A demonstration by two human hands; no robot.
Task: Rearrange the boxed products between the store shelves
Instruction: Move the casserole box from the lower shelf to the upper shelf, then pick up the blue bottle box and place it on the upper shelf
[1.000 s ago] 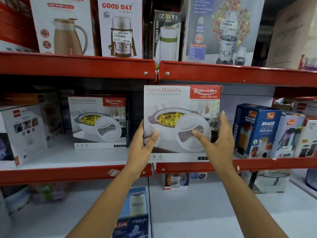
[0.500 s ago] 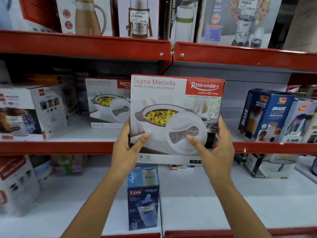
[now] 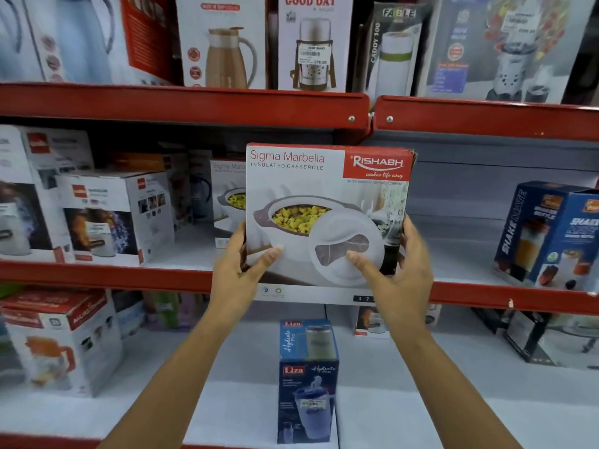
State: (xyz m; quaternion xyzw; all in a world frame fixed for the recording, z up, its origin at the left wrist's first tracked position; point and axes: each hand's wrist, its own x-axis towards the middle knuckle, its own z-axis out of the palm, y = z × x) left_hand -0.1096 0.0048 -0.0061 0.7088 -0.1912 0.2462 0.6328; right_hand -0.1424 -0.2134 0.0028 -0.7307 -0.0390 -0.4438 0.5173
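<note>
I hold a white and red Sigma Marbella casserole box upright in front of the middle shelf. My left hand grips its lower left edge, thumb across the front. On the lower right edge sits my right hand, thumb on the printed lid. The box is off the shelf, out in front of its red lip. A second, identical casserole box stands on the shelf behind and to the left, partly hidden.
White appliance boxes fill the middle shelf's left; blue Shake Mate boxes stand at the right. Flask and blender boxes line the top shelf. A blue Liza box stands on the bottom shelf below my hands.
The casserole box has come off the middle shelf toward me and now looks larger. My view has shifted, so the shelves sit differently in frame.
</note>
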